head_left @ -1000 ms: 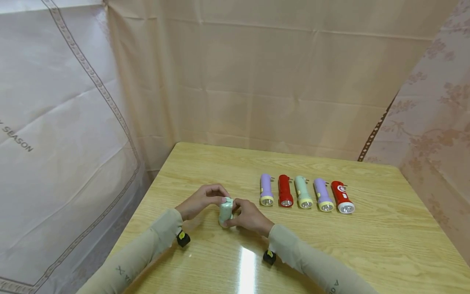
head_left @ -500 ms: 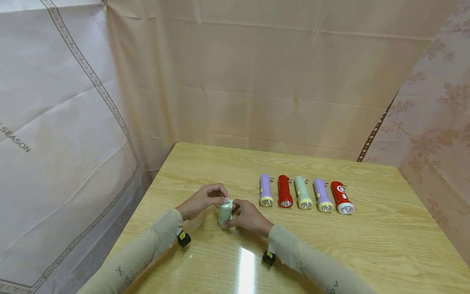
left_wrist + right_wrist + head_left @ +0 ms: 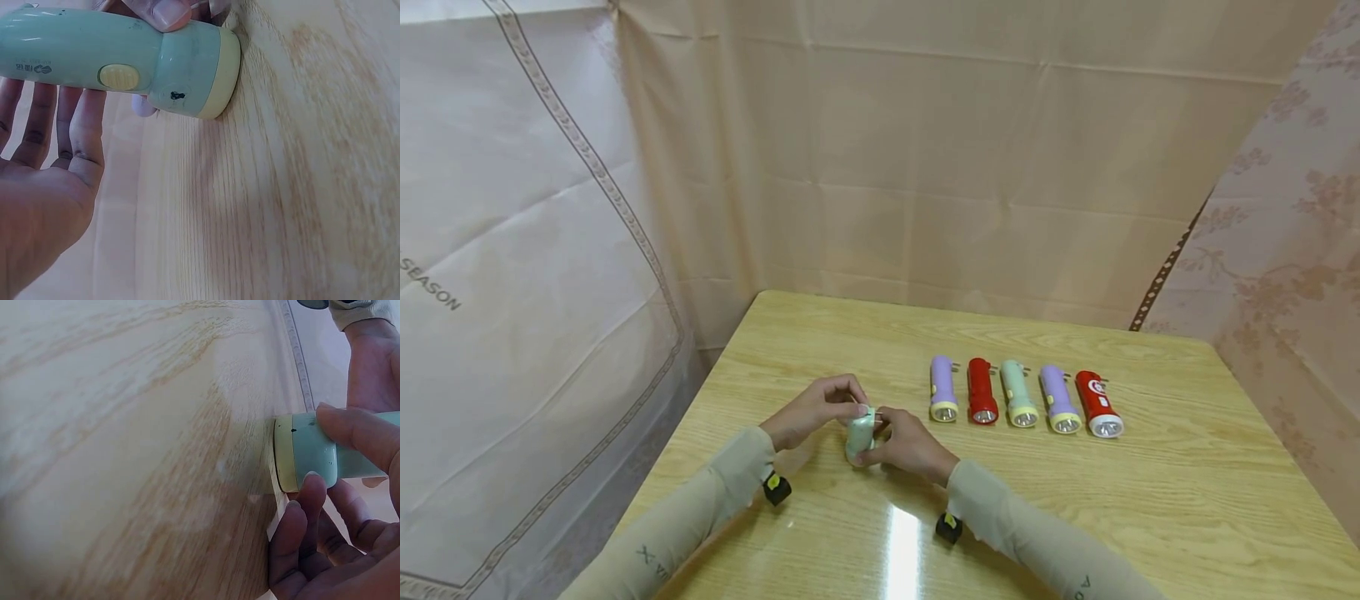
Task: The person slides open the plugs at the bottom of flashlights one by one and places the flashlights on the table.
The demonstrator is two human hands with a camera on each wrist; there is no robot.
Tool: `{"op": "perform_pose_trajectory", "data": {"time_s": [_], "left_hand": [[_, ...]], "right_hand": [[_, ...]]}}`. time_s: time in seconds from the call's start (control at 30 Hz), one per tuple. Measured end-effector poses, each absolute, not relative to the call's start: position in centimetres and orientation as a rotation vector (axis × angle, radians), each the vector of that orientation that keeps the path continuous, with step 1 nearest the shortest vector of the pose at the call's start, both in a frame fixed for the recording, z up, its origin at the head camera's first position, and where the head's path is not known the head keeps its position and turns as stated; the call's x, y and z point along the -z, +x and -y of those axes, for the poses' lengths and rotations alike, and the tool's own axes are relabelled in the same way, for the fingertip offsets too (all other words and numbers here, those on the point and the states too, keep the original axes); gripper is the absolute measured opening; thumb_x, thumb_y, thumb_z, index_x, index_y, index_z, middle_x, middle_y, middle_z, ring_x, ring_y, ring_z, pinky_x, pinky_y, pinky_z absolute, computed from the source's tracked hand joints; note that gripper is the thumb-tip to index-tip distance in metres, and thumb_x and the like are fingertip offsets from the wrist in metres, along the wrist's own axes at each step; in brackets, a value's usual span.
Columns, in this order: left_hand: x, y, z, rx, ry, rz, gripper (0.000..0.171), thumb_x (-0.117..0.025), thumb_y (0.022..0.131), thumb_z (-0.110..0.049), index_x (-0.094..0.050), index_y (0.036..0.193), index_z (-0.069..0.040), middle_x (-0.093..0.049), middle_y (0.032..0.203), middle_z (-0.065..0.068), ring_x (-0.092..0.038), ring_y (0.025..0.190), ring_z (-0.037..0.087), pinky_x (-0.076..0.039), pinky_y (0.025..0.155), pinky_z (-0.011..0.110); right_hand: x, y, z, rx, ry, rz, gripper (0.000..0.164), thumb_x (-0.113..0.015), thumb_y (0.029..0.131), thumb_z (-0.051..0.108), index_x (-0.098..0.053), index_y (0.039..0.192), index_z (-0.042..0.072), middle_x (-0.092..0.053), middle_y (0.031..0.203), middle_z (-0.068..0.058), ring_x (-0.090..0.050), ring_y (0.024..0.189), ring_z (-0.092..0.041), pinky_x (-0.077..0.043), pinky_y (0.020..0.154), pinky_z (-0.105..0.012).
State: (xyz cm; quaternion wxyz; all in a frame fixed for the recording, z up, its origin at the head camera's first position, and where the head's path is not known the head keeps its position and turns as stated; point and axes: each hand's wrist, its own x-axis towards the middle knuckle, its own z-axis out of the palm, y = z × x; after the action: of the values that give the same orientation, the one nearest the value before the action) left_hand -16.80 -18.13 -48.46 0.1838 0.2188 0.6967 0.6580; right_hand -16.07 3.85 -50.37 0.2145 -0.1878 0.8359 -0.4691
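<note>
A mint-green flashlight (image 3: 859,440) with a cream head ring and slide switch (image 3: 119,77) stands upright, lens end down on the wooden table. Near its top my left hand (image 3: 815,410) grips the tail end, thumb on the near side and fingers behind. Lower down, my right hand (image 3: 913,446) holds the head of the flashlight (image 3: 315,450) between thumb and fingers. Thin metal prongs (image 3: 878,413) show at the top right of the body, beside the right fingers.
Right of my hands several flashlights lie in a row, lenses toward me: purple (image 3: 942,387), red (image 3: 981,387), mint-green (image 3: 1017,390), purple (image 3: 1057,396), and red with a white rim (image 3: 1097,402). Curtains (image 3: 887,167) hang behind the wooden table (image 3: 1150,508).
Metal prongs now stick out at the top right of the held flashlight, where a second ago they were hardly visible. Both hands keep nearly the same place.
</note>
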Motion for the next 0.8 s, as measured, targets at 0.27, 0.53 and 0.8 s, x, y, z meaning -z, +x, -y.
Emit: {"op": "perform_pose_trajectory", "data": {"time_s": [0.27, 0.53, 0.8], "left_hand": [[48.36, -16.79, 18.05, -1.857, 0.608, -1.96, 0.015, -0.068, 0.1, -0.018, -0.065, 0.106, -0.005, -0.064, 0.11, 0.012, -0.063, 0.099, 0.027, -0.053, 0.089, 0.044], [48.26, -16.86, 17.81, -1.839, 0.604, -1.983, 0.017, -0.071, 0.099, -0.02, -0.065, 0.104, -0.004, -0.064, 0.108, 0.012, -0.061, 0.098, 0.027, -0.054, 0.087, 0.043], [48.62, -16.93, 17.91, -1.835, 0.618, -2.015, 0.013, -0.071, 0.1, -0.02, -0.066, 0.103, -0.009, -0.064, 0.111, 0.01, -0.061, 0.103, 0.029, -0.052, 0.091, 0.044]], "right_hand": [[50.42, -16.05, -3.83, 1.304, -0.507, -2.31, 0.05, -0.093, 0.077, 0.028, -0.067, 0.115, 0.011, -0.067, 0.106, -0.001, -0.06, 0.097, -0.021, -0.049, 0.082, -0.038], [50.41, -16.02, -3.76, 1.312, -0.518, -2.317, 0.051, -0.094, 0.076, 0.027, -0.068, 0.116, 0.01, -0.067, 0.104, 0.0, -0.061, 0.097, -0.021, -0.05, 0.084, -0.038], [50.31, -15.96, -3.72, 1.302, -0.507, -2.326, 0.052, -0.094, 0.076, 0.028, -0.068, 0.117, 0.01, -0.067, 0.104, 0.0, -0.061, 0.096, -0.02, -0.05, 0.083, -0.038]]}}
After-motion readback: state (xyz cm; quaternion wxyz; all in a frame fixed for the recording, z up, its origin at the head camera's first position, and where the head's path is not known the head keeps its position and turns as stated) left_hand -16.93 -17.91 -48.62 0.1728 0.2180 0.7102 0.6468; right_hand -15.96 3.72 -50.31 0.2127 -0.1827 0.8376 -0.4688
